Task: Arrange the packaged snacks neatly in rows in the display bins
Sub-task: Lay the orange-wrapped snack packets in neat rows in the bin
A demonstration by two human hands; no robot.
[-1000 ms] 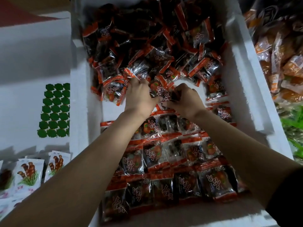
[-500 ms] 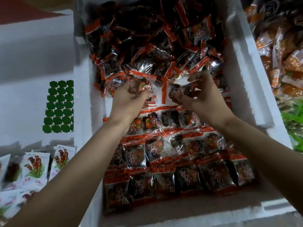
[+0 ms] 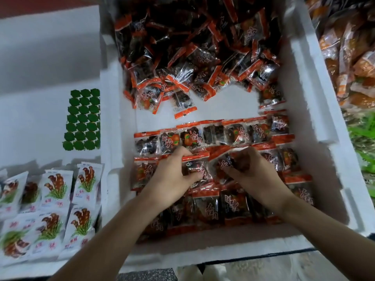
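A white foam bin (image 3: pixel 308 102) holds small dark snack packets with orange-red ends. A loose pile of packets (image 3: pixel 194 49) fills its far half. Neat rows of packets (image 3: pixel 215 136) cover the near half. My left hand (image 3: pixel 172 175) grips one packet (image 3: pixel 195 167) over the second row, thumb and fingers around it. My right hand (image 3: pixel 253 171) is closed on another packet (image 3: pixel 225 163) just beside it. Both packets lie low against the rows beneath.
To the left, another white bin (image 3: pixel 50 63) holds white packets with a mushroom picture (image 3: pixel 54 185) in rows and a block of green round pieces (image 3: pixel 83 120). Orange packets (image 3: pixel 349 49) fill the bin on the right, green ones (image 3: pixel 363 134) below them.
Both hands came back from the loose pile toward me, each carrying a packet, and lowered onto the second row of arranged packets.
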